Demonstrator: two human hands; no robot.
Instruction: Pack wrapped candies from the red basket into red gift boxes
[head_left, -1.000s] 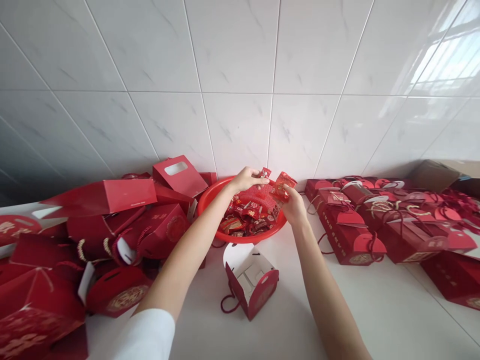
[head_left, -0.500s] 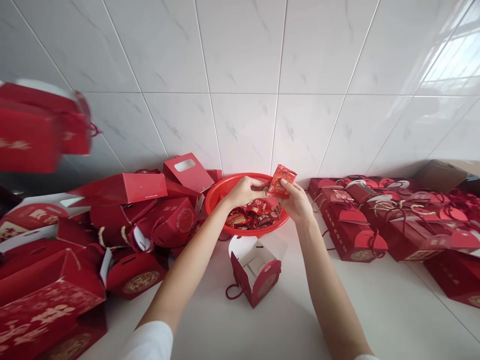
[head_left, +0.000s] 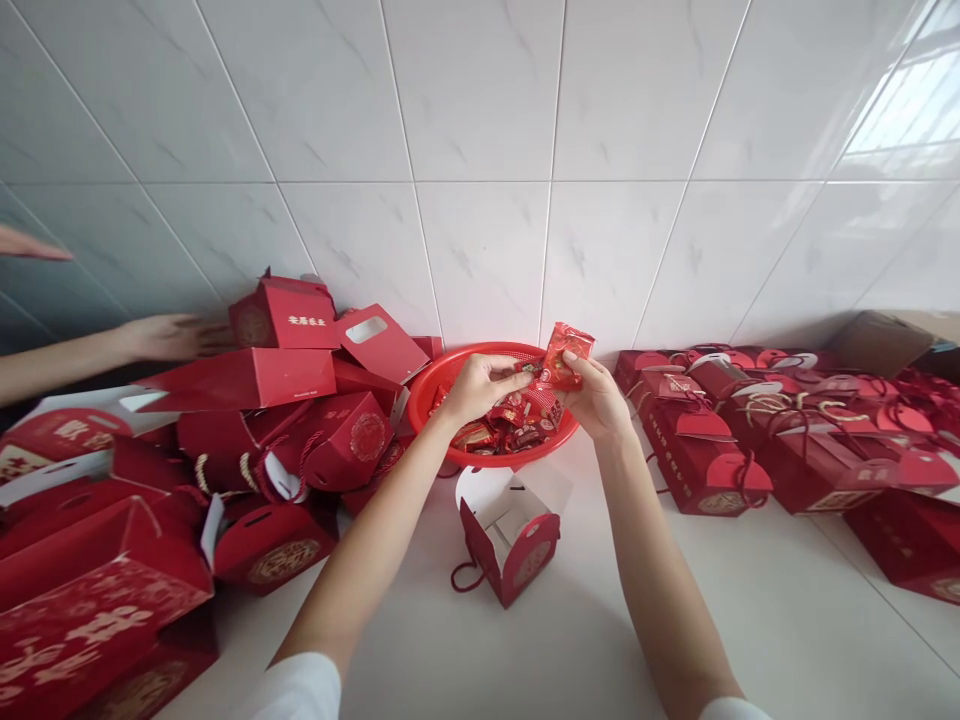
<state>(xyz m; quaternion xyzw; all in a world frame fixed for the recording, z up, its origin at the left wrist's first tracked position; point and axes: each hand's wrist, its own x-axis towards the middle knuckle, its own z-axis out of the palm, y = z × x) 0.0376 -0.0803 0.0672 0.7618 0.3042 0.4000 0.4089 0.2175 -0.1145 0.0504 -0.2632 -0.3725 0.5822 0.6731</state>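
Observation:
My right hand [head_left: 598,397] is closed on a shiny red snack packet [head_left: 564,352], thumb on its front, above the basket's right side. Close to its left, my left hand [head_left: 480,388] pinches a small dark-wrapped candy [head_left: 531,369] between thumb and fingers. Beneath both hands is a red plastic basket [head_left: 424,412] with several wrapped sweets [head_left: 529,435] inside. An open red gift box [head_left: 525,565] stands upright on the white surface in front of the basket. Its pale inside faces up, and a dark red cord loops out at its left.
Red gift boxes [head_left: 255,560] are heaped at the left. Another person's hand [head_left: 169,337] is beside a red box [head_left: 289,315] on the heap, and a second hand [head_left: 34,243] shows higher up. Closed red boxes [head_left: 694,440] stand in rows at the right, near a cardboard box [head_left: 877,340].
The red boxes held in the air at the upper left are gone from there; a red box now rests on the left heap. Other hands have appeared. My own hands have barely moved.

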